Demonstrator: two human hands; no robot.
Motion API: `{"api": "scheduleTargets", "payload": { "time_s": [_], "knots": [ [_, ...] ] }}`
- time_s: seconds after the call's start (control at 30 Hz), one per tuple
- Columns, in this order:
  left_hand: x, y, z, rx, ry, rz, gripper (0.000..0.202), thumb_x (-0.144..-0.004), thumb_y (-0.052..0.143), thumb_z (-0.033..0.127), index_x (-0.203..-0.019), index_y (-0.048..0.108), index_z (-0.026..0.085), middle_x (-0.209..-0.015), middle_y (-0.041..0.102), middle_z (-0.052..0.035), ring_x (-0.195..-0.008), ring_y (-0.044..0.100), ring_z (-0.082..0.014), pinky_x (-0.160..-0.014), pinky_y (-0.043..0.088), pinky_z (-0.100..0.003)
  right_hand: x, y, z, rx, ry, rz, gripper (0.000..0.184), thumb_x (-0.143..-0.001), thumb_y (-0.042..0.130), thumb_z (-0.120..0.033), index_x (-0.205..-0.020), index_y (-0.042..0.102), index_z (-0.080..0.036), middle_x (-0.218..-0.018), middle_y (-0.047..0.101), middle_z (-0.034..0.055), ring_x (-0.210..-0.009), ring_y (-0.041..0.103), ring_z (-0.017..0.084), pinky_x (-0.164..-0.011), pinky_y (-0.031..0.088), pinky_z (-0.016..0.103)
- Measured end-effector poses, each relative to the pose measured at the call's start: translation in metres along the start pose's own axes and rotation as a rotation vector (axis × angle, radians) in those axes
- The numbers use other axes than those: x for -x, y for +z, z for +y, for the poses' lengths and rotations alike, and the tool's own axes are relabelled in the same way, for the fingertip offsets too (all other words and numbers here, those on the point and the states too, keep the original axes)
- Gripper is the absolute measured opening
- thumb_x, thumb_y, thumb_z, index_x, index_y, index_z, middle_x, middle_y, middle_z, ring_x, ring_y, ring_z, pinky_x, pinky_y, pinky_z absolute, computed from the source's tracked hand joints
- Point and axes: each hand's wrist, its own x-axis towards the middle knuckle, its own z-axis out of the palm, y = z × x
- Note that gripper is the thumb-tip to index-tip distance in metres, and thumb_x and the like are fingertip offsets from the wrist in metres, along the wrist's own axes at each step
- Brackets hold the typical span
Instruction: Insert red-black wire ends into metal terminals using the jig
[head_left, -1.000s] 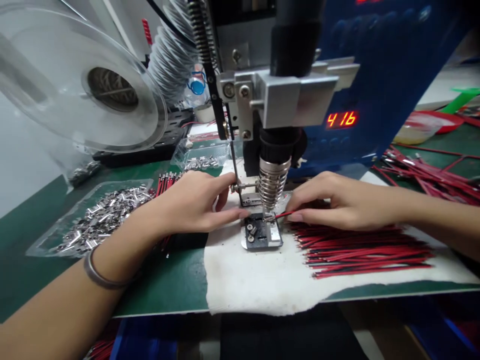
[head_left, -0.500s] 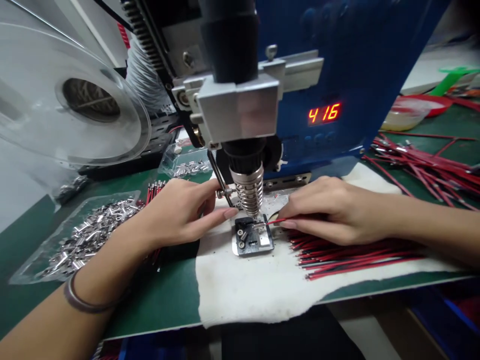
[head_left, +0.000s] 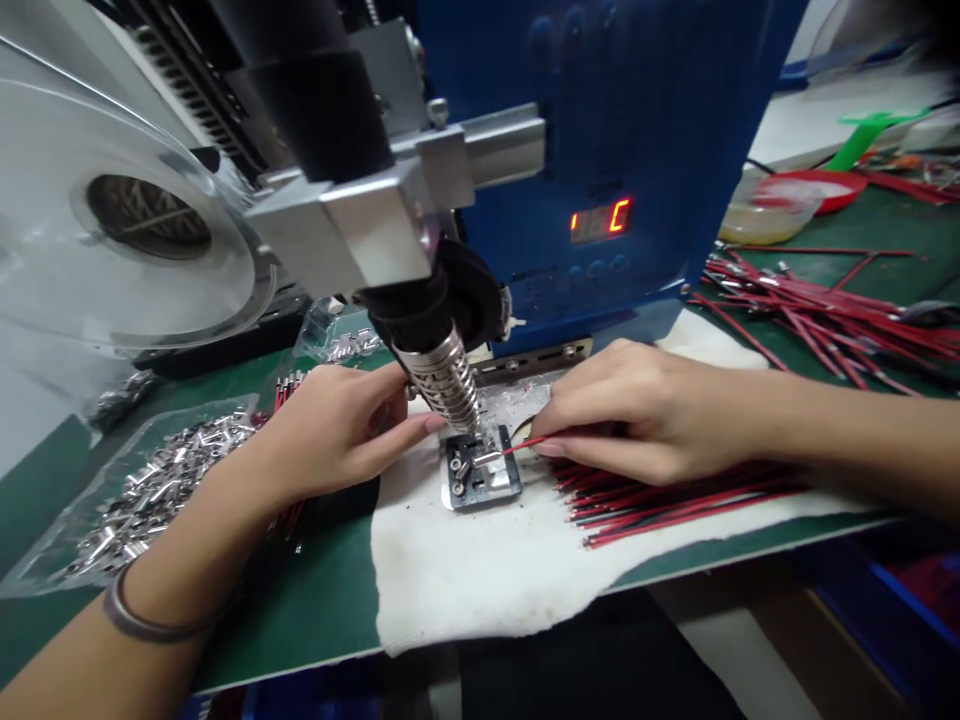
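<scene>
My right hand (head_left: 630,415) pinches a red wire (head_left: 525,444) between thumb and fingers. The wire's far end reaches a small silver metal cylinder (head_left: 487,458) on the dark fixture plate (head_left: 484,490). Just above it stands the tip of a soldering head (head_left: 446,385) with a coil-like metal sleeve. My left hand (head_left: 356,430) is at the left of this head, thumb stretched towards the plate and apart from the index finger. Its index fingertip is partly hidden by the head, and I cannot tell whether it touches it. Two small rings (head_left: 458,478) lie on the plate's left part.
Red and black wires (head_left: 660,510) lie on a white cloth (head_left: 487,590) under my right hand. A bag of silver metal pieces (head_left: 165,480) rests at left. Behind stand a blue machine (head_left: 600,110) and a clear spool (head_left: 142,280). More wires (head_left: 825,310) lie at right.
The view has shifted, so the soldering head looks more slanted and further left. The machine's red display has gone from 416 to a partly lit reading. Both hands keep nearly the same pose.
</scene>
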Motion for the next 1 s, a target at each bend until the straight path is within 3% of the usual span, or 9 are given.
{"api": "scheduleTargets", "payload": {
  "time_s": [0.2, 0.33, 0.5, 0.63, 1.0],
  "knots": [
    [-0.002, -0.001, 0.0, -0.021, -0.008, -0.002, 0.074, -0.109, 0.034, 0.081, -0.079, 0.064, 0.02, -0.071, 0.076, -0.0054, -0.057, 0.061, -0.0135, -0.06, 0.043, -0.033, 0.001, -0.003, -0.003, 0.016, -0.008, -0.001, 0.023, -0.113, 0.059, -0.017, -0.101, 0.078, -0.012, -0.087, 0.078, 0.0029, -0.073, 0.067, 0.008, -0.07, 0.046, 0.023],
    [-0.002, -0.001, -0.001, -0.025, -0.055, -0.038, 0.078, -0.107, 0.034, 0.085, -0.082, 0.067, 0.019, -0.076, 0.078, -0.0075, -0.061, 0.063, -0.0157, -0.064, 0.045, -0.035, 0.002, -0.005, -0.004, 0.041, 0.001, -0.029, 0.024, -0.114, 0.059, -0.019, -0.104, 0.079, -0.012, -0.089, 0.079, 0.0027, -0.074, 0.067, 0.009, -0.07, 0.045, 0.024],
    [0.003, 0.005, -0.009, -0.013, -0.004, 0.018, 0.067, -0.112, 0.034, 0.075, -0.092, 0.068, 0.021, -0.079, 0.077, -0.0031, -0.061, 0.06, -0.0136, -0.066, 0.043, -0.034, 0.002, -0.007, -0.005, 0.061, 0.069, -0.118, 0.031, -0.117, 0.055, -0.026, -0.1, 0.079, -0.016, -0.087, 0.077, 0.0015, -0.073, 0.065, 0.009, -0.07, 0.043, 0.026],
    [0.002, 0.005, -0.007, -0.029, -0.013, 0.047, 0.072, -0.109, 0.032, 0.082, -0.084, 0.064, 0.021, -0.075, 0.075, -0.0035, -0.06, 0.057, -0.0137, -0.067, 0.042, -0.035, 0.002, -0.009, -0.008, 0.063, 0.132, -0.222, 0.035, -0.118, 0.052, -0.032, -0.104, 0.081, -0.019, -0.084, 0.073, 0.0013, -0.071, 0.062, 0.01, -0.068, 0.043, 0.027],
    [-0.002, -0.004, 0.0, -0.072, 0.031, 0.075, 0.071, -0.108, 0.037, 0.079, -0.079, 0.066, 0.021, -0.064, 0.069, -0.0015, -0.054, 0.054, -0.0118, -0.061, 0.038, -0.032, 0.006, -0.019, -0.013, 0.072, 0.217, -0.305, 0.039, -0.118, 0.05, -0.04, -0.116, 0.085, -0.024, -0.099, 0.079, 0.0023, -0.079, 0.065, 0.011, -0.073, 0.049, 0.03]
  ]
}}
